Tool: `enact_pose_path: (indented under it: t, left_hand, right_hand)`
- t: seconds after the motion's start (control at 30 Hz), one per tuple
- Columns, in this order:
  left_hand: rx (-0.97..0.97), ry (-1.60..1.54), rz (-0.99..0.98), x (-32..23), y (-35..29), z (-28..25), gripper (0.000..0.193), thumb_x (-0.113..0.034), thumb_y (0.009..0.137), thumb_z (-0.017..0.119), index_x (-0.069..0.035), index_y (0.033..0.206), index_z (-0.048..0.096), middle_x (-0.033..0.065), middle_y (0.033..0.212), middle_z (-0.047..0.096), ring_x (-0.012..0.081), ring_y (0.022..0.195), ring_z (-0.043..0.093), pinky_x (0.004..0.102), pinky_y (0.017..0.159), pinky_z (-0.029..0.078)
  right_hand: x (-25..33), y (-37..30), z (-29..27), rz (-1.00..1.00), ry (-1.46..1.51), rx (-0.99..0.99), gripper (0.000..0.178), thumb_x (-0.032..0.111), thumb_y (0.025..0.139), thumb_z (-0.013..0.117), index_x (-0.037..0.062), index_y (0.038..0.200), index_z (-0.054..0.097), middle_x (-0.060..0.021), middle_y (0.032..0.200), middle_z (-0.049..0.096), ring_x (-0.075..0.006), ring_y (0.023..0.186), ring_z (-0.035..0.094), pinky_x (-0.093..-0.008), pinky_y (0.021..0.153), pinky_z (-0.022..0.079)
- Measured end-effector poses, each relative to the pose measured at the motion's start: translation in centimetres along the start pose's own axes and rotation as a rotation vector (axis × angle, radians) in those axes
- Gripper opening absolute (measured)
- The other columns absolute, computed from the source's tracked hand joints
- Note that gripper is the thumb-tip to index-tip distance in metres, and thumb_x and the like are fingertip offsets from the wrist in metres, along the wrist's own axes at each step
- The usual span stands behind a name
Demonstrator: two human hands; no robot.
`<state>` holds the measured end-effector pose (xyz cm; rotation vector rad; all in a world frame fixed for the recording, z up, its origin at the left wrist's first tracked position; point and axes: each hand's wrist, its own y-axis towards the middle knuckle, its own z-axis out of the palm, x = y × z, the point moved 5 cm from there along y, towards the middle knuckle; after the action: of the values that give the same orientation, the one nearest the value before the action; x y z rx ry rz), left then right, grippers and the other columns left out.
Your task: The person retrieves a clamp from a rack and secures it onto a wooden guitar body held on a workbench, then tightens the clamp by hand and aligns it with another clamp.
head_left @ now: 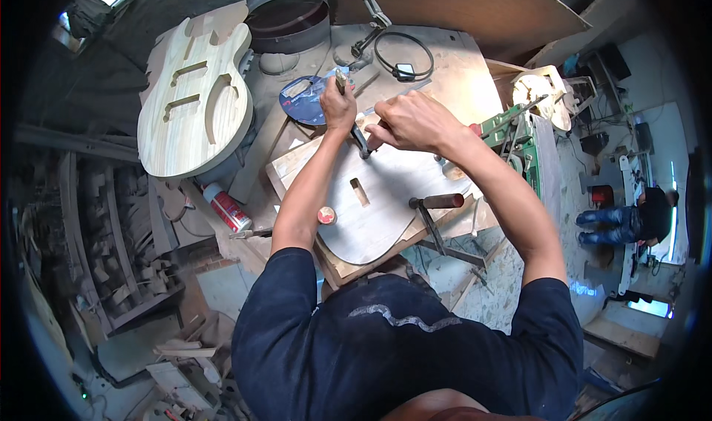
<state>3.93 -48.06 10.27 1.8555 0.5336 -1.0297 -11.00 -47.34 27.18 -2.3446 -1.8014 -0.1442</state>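
Observation:
My left hand (339, 108) is closed round a slim metal tool. Its dark bar (361, 141) slants down to the guitar body below, and a pale end sticks up above the fist; the tool's exact kind does not show. Just right of it, my right hand (415, 121) has its fingers curled, and whatever lies in them is hidden. Under both hands a pale wooden guitar body (386, 206) with a small rectangular slot lies on a wooden board. A bar clamp (439, 202) with a red-brown handle grips its right side. A small round red-topped piece (326, 215) rests at its left edge.
Another guitar body (196, 98) with cut cavities stands at left, near a red and white spray can (226, 207). Behind my hands lie a blue disc (304, 101) and a black cable loop (404, 56). Green machinery (512, 136) flanks the right; a person (630, 217) is farther right.

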Motion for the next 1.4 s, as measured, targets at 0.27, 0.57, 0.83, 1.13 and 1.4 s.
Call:
enact_pose_path:
  t: [0.27,0.57,0.83,1.13,1.4]
  left_hand:
    - [0.06,0.041,-0.101,1.2,0.2,0.2,0.021,-0.023,0.097,0.058,-0.002,0.092,0.057,0.0223,0.073,0.064,0.0459,0.074,0.062,0.0528,0.066,0.045]
    - [0.041,0.015,-0.054,0.1,0.2,0.0,0.02,-0.023,0.097,0.059,-0.003,0.092,0.058,0.0214,0.075,0.066,0.0455,0.074,0.063,0.0536,0.066,0.046]
    - [0.047,0.03,-0.075,0.0,0.2,-0.2,0.017,-0.02,0.095,0.059,-0.003,0.093,0.057,0.0204,0.075,0.067,0.0441,0.074,0.065,0.0531,0.066,0.047]
    - [0.051,0.01,-0.068,-0.2,0.4,-0.1,0.025,-0.025,0.098,0.056,-0.002,0.089,0.057,0.0219,0.075,0.064,0.0453,0.075,0.063,0.0519,0.066,0.045]
    - [0.059,0.006,-0.095,-0.2,0.2,-0.2,0.036,-0.032,0.103,0.052,0.0,0.087,0.058,0.0246,0.074,0.063,0.0458,0.074,0.062,0.0505,0.065,0.045]
  right_hand:
    - [2.1,-1.1,-2.4,-0.291,0.147,-0.179,0.026,0.02,0.081,0.074,0.0019,0.097,0.064,-0.0171,0.089,0.066,-0.0374,0.087,0.067,-0.0459,0.075,0.054]
    - [0.1,0.7,-0.2,0.054,-0.134,0.078,0.046,0.045,0.089,0.068,-0.0013,0.088,0.063,-0.0252,0.079,0.066,-0.0385,0.071,0.068,-0.0473,0.064,0.053]
    - [1.7,-0.6,-1.7,-0.174,0.093,0.002,0.034,0.035,0.091,0.066,0.0013,0.095,0.065,-0.0145,0.083,0.065,-0.0372,0.08,0.067,-0.0476,0.071,0.053]
    - [0.0,1.3,0.6,0.022,-0.027,0.078,0.025,0.023,0.089,0.068,-0.0015,0.092,0.063,-0.0207,0.078,0.063,-0.0392,0.072,0.065,-0.0467,0.067,0.053]
    - [1.9,0.1,-1.2,-0.272,0.082,-0.005,0.009,0.014,0.085,0.068,0.0057,0.09,0.068,-0.0115,0.096,0.064,-0.0304,0.1,0.064,-0.0412,0.08,0.053]
